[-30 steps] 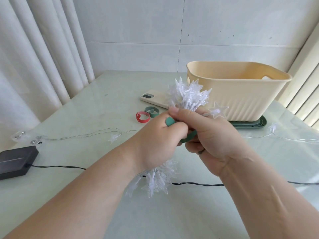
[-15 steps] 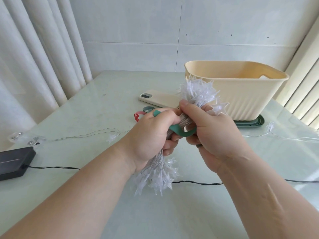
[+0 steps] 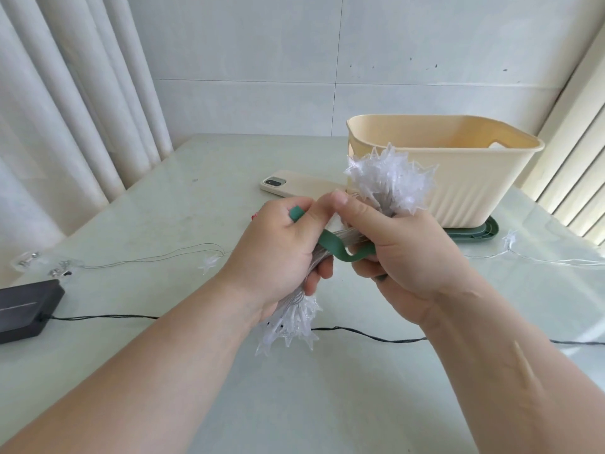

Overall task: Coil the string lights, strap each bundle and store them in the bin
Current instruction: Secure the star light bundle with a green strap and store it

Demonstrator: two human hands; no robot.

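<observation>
A coiled bundle of clear star string lights (image 3: 391, 180) hangs in the air between both hands, with star clusters sticking out above and below. My left hand (image 3: 278, 253) grips the bundle's wire middle and pins one end of a green strap (image 3: 334, 245). The other part of the strap is pinched by my right hand (image 3: 396, 244), which also holds the bundle just under the upper stars. The strap loops loosely across the wires. The cream bin (image 3: 458, 178) stands behind the hands at the right, on a green lid (image 3: 481, 229).
A phone (image 3: 294, 186) lies face down left of the bin. A black box (image 3: 26, 309) sits at the left edge, its black cable (image 3: 376, 337) running across the table under my arms. Loose star lights on thin wire (image 3: 209, 262) trail left and right (image 3: 510, 240).
Both hands lifted the bundle slightly and tilted it toward the bin. The green strap has been drawn further across the wires and shows more between the hands.
</observation>
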